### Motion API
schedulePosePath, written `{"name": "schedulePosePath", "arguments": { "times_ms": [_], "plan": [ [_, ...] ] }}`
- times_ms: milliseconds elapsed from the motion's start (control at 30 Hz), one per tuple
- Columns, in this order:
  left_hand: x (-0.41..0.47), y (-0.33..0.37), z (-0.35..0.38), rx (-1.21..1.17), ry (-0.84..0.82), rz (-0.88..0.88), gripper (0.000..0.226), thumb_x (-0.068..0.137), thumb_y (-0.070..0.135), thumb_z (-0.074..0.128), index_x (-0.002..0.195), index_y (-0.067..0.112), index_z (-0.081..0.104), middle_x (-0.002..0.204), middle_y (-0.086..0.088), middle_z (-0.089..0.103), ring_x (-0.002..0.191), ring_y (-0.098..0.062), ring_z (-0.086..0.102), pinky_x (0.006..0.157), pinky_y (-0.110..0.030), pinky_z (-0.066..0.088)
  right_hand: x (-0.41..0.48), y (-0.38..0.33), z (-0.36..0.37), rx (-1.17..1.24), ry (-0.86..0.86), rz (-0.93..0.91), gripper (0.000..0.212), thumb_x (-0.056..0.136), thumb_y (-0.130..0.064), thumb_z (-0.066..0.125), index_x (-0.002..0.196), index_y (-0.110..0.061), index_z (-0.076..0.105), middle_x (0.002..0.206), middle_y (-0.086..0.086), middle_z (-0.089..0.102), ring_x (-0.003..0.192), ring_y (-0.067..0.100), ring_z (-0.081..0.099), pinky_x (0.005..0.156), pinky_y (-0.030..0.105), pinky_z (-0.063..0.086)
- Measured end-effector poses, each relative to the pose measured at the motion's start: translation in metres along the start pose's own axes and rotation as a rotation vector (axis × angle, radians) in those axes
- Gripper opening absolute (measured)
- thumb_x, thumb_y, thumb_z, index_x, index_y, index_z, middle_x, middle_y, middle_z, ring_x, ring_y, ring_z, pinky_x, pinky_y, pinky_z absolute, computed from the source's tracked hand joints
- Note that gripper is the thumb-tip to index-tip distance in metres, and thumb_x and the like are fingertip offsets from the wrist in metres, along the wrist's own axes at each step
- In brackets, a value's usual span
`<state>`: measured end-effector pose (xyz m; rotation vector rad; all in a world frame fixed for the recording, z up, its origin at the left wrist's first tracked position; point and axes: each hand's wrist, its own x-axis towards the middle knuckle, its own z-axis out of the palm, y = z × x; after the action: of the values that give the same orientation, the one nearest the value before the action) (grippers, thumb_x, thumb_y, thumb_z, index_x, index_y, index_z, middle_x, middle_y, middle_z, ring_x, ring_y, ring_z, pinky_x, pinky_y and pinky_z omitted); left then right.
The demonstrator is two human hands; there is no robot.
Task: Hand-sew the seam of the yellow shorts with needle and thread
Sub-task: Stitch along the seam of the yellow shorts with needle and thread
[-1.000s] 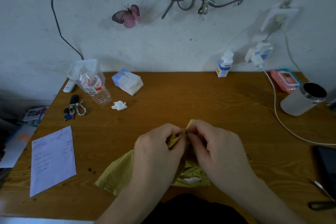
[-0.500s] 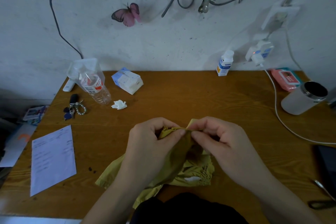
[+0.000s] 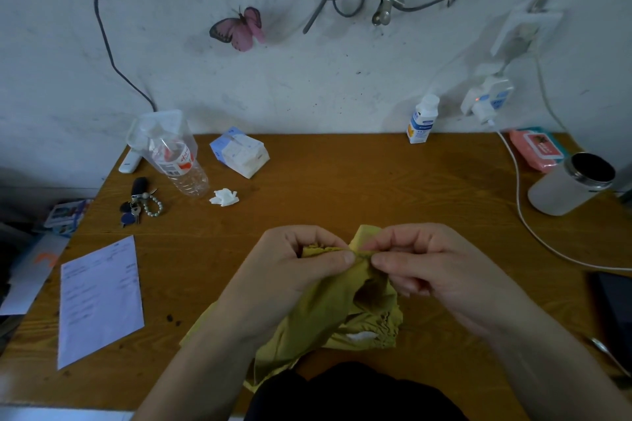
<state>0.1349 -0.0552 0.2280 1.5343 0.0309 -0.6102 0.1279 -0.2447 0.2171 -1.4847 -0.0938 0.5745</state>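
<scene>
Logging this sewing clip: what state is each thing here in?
yellow shorts: bunched, top edge pinched by both hands
left hand: pinching the shorts
right hand: pinching the shorts
white bottle: upright, capped
grey cup: upright, no lid
charger: red light on
tissue: crumpled

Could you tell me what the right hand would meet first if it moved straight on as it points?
Probably the left hand, whose thumb pinches the yellow shorts edge right beside it; depth is unclear.
</scene>
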Motion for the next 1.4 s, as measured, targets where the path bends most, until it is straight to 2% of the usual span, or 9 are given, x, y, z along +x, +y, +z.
{"name": "schedulePosePath", "arguments": {
  "times_ms": [167,433,733,900,1000,1100,1267,1400],
  "plan": [
    [0.002,-0.001,-0.002,-0.107,-0.062,-0.054,0.012,0.063,0.021,0.071,0.071,0.013,0.076,0.067,-0.008,0.070,0.061,-0.016,0.067,0.058,-0.024,0.054,-0.001,0.003,-0.003,0.016,-0.028,-0.008,0.008,0.078,-0.021,0.067,0.081,-0.016,0.073,0.045,-0.007,0.046,0.041,0.005,0.037,0.044,0.015,0.032],
    [0.005,-0.003,-0.007,-0.208,-0.148,-0.110,0.004,0.072,0.014,0.075,0.074,0.011,0.075,0.069,-0.007,0.071,0.063,-0.016,0.068,0.059,-0.026,0.055,-0.001,0.005,-0.003,-0.022,-0.057,-0.054,0.011,0.080,-0.021,0.059,0.075,-0.022,0.069,0.048,-0.007,0.048,0.044,0.004,0.040,0.046,0.014,0.035],
    [0.008,-0.006,-0.005,-0.277,-0.212,-0.135,0.007,0.069,0.009,0.068,0.070,0.010,0.075,0.065,-0.006,0.070,0.059,-0.015,0.067,0.057,-0.025,0.054,-0.001,0.007,-0.003,-0.037,-0.068,-0.104,0.013,0.080,-0.020,0.059,0.072,-0.025,0.067,0.048,-0.008,0.047,0.044,0.004,0.038,0.047,0.014,0.033],
    [0.010,-0.008,-0.005,-0.303,-0.235,-0.174,0.006,0.068,0.008,0.069,0.070,0.009,0.075,0.067,-0.007,0.071,0.061,-0.016,0.068,0.059,-0.026,0.056,-0.001,0.010,0.001,-0.043,-0.034,-0.150,0.014,0.080,-0.019,0.058,0.072,-0.026,0.067,0.047,-0.007,0.046,0.044,0.003,0.037,0.046,0.013,0.032],
    [0.011,-0.011,-0.005,-0.316,-0.215,-0.182,0.008,0.063,0.011,0.075,0.071,0.007,0.074,0.068,-0.009,0.071,0.060,-0.018,0.068,0.060,-0.027,0.057,0.000,0.010,0.006,-0.151,0.023,-0.195,0.014,0.081,-0.023,0.058,0.071,-0.029,0.066,0.048,-0.007,0.047,0.046,0.004,0.039,0.047,0.014,0.033],
    [0.010,-0.012,-0.006,-0.357,-0.191,-0.168,0.009,0.066,0.010,0.077,0.072,0.005,0.074,0.067,-0.010,0.070,0.059,-0.019,0.068,0.058,-0.027,0.057,0.001,0.011,0.009,-0.242,0.097,-0.228,0.010,0.082,-0.031,0.056,0.075,-0.031,0.063,0.053,-0.008,0.051,0.051,0.004,0.044,0.050,0.016,0.037],
    [0.008,-0.013,-0.006,-0.386,-0.186,-0.166,0.005,0.067,0.010,0.071,0.070,0.007,0.073,0.065,-0.009,0.069,0.058,-0.018,0.066,0.059,-0.028,0.057,-0.001,0.014,0.004,-0.147,0.042,-0.221,0.017,0.087,-0.025,0.048,0.100,-0.030,0.057,0.062,-0.006,0.055,0.063,0.006,0.051,0.062,0.016,0.042],
    [0.008,-0.015,-0.002,-0.362,-0.179,-0.175,0.001,0.070,0.009,0.074,0.069,0.008,0.074,0.064,-0.008,0.070,0.058,-0.017,0.067,0.059,-0.028,0.057,-0.001,0.017,0.007,-0.145,0.066,-0.262,0.017,0.087,-0.018,0.048,0.099,-0.029,0.054,0.061,-0.004,0.053,0.063,0.006,0.051,0.062,0.014,0.042]
  ]
}}
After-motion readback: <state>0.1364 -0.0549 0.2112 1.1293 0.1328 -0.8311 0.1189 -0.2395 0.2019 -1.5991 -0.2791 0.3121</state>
